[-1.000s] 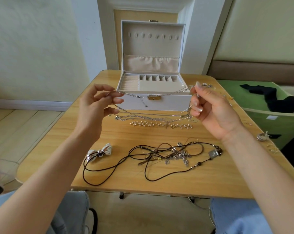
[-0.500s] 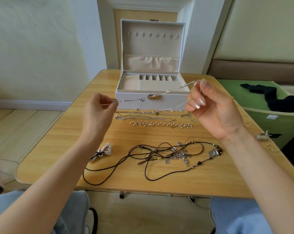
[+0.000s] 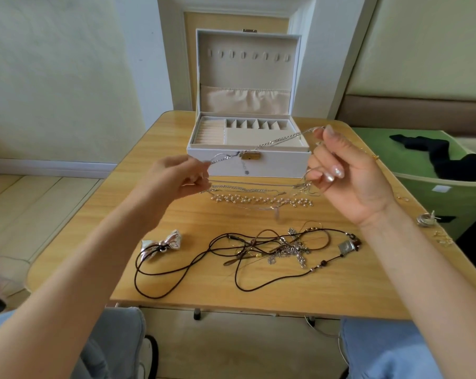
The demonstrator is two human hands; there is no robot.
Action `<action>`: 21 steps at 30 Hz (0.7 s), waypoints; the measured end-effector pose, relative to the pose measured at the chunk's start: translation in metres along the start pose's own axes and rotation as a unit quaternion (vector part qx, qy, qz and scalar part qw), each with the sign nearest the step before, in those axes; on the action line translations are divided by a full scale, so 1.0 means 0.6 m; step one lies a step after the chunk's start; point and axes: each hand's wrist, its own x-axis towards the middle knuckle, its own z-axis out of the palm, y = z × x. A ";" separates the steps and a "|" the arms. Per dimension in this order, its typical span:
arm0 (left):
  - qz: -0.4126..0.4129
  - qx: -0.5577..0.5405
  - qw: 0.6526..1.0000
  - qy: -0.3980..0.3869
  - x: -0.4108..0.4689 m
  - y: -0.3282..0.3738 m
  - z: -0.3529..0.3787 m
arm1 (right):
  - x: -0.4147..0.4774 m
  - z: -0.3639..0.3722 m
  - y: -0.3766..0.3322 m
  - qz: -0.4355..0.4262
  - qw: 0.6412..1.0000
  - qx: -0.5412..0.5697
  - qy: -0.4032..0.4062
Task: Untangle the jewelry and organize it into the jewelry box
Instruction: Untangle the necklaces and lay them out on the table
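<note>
A thin silver chain (image 3: 275,143) stretches taut in the air between my two hands, just in front of the open white jewelry box (image 3: 280,165). My left hand (image 3: 174,179) pinches its lower left end. My right hand (image 3: 343,170) pinches the higher right end, fingers curled. On the wooden table (image 3: 204,214) below lie flat silver chains (image 3: 242,188) and a pearl strand (image 3: 261,200). Nearer me sits a tangle of dark cords and silver charms (image 3: 280,248), with a silver bow piece (image 3: 163,243) at its left.
The box lid stands upright, showing hooks and a fabric pocket; the tray has ring rolls and small compartments. Rings (image 3: 425,219) and small gold pieces (image 3: 441,237) lie at the table's right edge. A green bin (image 3: 439,201) with black cloth stands to the right.
The chain has been pulled taut: my left hand dropped lower and closed its fingers on the end, while my right hand lifted its end slightly higher.
</note>
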 end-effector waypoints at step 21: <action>0.067 0.004 0.995 -0.074 -0.012 0.006 0.012 | -0.002 0.007 0.006 -0.021 0.998 -0.061 0.010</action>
